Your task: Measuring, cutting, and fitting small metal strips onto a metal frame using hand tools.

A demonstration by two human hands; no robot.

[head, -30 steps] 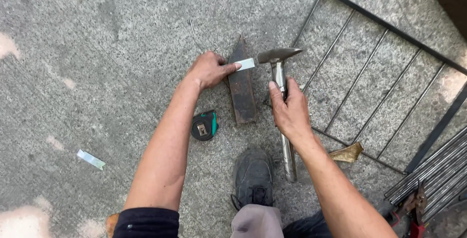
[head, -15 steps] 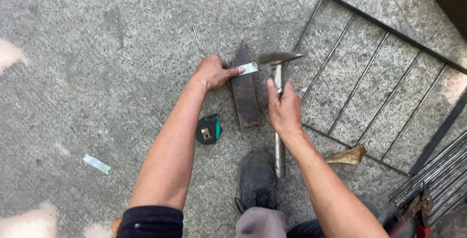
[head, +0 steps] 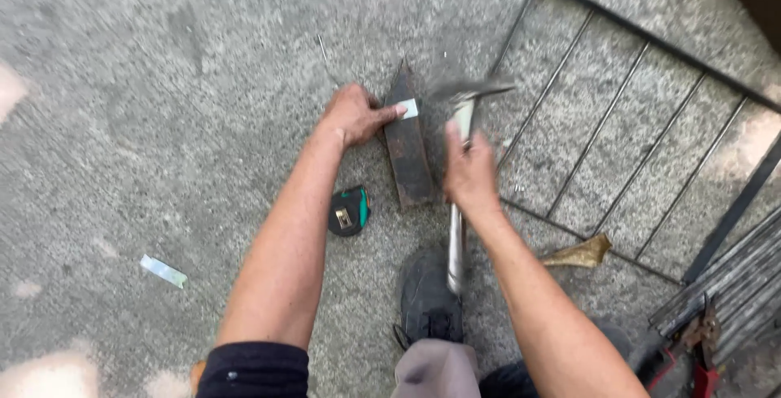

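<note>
My left hand pinches a small pale metal piece and presses it on a dark, rusty iron block lying on the concrete. My right hand grips the shaft of a steel hammer. The hammer head is blurred, just right of the metal piece and above the block's right edge. The hammer's handle end sticks out below my wrist, over my shoe.
A black and green tape measure lies left of the block. A black metal grille lies on the ground at right, with a bundle of bars at the lower right. My dark shoe, a dry leaf and a small pale strip are nearby.
The hammer has swung; its head is now blurred and slightly lower beside the metal piece. My right hand has shifted left and down. My left hand keeps holding the piece on the block.
</note>
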